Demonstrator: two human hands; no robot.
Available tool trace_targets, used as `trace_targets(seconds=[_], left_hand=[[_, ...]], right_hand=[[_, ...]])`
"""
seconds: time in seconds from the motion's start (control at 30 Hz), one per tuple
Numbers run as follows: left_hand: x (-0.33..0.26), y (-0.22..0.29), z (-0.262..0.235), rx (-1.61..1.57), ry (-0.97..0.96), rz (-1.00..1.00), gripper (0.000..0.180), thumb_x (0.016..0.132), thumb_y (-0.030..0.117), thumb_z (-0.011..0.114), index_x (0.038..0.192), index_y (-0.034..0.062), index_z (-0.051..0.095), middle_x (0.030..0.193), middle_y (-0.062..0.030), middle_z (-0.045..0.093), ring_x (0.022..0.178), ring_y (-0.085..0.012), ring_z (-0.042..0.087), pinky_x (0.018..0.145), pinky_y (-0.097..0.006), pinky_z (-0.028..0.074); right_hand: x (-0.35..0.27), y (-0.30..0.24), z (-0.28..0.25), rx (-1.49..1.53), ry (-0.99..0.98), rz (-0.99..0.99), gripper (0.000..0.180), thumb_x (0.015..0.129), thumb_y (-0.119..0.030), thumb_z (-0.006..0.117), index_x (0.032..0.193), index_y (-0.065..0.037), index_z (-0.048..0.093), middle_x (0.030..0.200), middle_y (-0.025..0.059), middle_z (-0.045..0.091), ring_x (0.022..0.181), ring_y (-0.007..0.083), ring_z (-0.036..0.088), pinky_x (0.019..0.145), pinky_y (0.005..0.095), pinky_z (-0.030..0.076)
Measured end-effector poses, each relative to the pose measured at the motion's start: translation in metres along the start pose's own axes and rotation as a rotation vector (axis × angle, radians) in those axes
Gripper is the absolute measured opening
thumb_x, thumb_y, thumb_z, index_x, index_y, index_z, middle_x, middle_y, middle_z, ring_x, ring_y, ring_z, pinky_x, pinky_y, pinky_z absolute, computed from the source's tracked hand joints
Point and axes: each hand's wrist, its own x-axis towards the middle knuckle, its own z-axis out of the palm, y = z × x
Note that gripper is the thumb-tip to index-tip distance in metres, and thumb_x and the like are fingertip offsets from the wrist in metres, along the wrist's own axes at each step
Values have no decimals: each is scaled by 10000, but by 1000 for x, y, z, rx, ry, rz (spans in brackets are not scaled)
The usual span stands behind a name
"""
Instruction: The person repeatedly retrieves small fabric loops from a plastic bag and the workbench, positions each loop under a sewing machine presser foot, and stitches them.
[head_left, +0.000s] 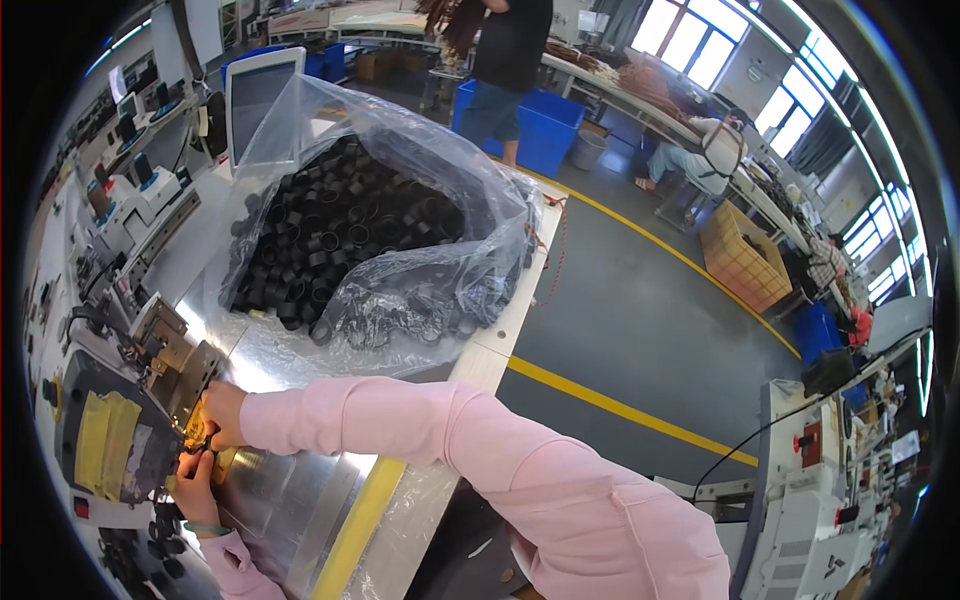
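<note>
- Left hand (195, 488), right hand (226, 413): together at machine (190, 382), left; fingers by small dark piece (207, 444), grip cannot be told.
- Farther on desk (300, 500): clear bag (415, 275), black rings (340, 225).

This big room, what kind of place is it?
Probably a sewing workshop: there are what look like sewing machines, a big plastic bag of black rings and a large blue bin.

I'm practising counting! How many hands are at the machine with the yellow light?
2, both at the machine: the right hand, and the left hand below it in the picture. None seems hidden.
</note>
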Motion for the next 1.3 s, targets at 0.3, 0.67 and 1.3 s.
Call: trace_targets(seconds=[0.3, 0.67, 1.3], left_hand=[[2, -6, -4, 33, 3, -49, 170, 746, 110, 618, 786, -52, 583, 709, -10, 525, 680, -96, 470, 652, -219, 381], [-8, -9, -4, -31, -3, 71, 167, 721, 101, 643, 754, -40, 562, 660, 12, 507, 581, -59, 423, 537, -192, 342], [-24, -4, -25, 37, -237, 298, 71, 781, 58, 528, 774, -3, 562, 686, -61, 536, 657, -136, 499, 611, -252, 385]], right_hand=[[2, 0, 4, 14, -3, 6, 180, 476, -178, 673, 574, -54, 587, 709, 100, 555, 804, 281, 485, 663, 361, 415], [-7, -6, -6, 162, -63, -171, 157, 484, -175, 663, 580, -78, 587, 579, 50, 555, 660, 255, 536, 594, 350, 419], [-57, -62, -30, -8, -210, -352, 151, 639, -203, 578, 713, -75, 553, 705, 112, 544, 682, 300, 556, 595, 383, 453]])
